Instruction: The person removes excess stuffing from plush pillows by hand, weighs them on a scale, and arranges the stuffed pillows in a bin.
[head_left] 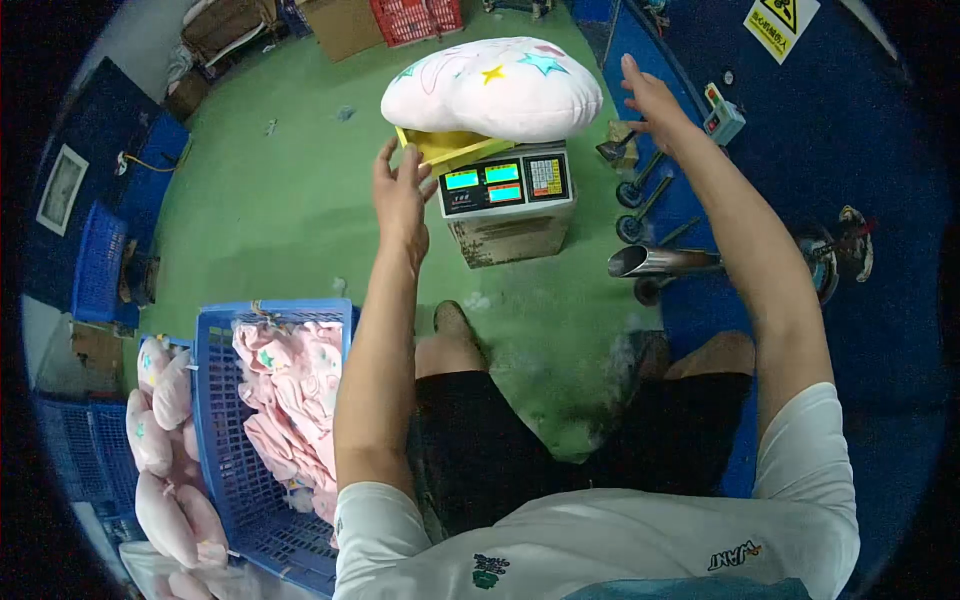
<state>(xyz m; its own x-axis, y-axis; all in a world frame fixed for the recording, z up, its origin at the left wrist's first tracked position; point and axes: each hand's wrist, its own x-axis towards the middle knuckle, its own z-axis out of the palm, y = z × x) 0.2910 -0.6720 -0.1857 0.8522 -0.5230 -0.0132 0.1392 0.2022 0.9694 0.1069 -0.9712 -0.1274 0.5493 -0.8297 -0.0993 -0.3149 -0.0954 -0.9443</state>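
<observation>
A plump pale pink cushion (490,92) with coloured stars rests on a yellow tray (455,150) on top of a digital scale (505,188), whose displays are lit. My left hand (403,185) is beside the tray's left corner, fingers apart; whether it touches the tray I cannot tell. To the right of the cushion, my right hand (655,105) is raised with its fingers spread, apart from the cushion and holding nothing.
A blue basket (225,440) with limp pink covers (300,400) stands at lower left, stuffed pink pieces (165,510) beside it. At right, a metal tube (660,262) juts from a blue machine with a small switch box (724,122). Red crate (415,20) behind.
</observation>
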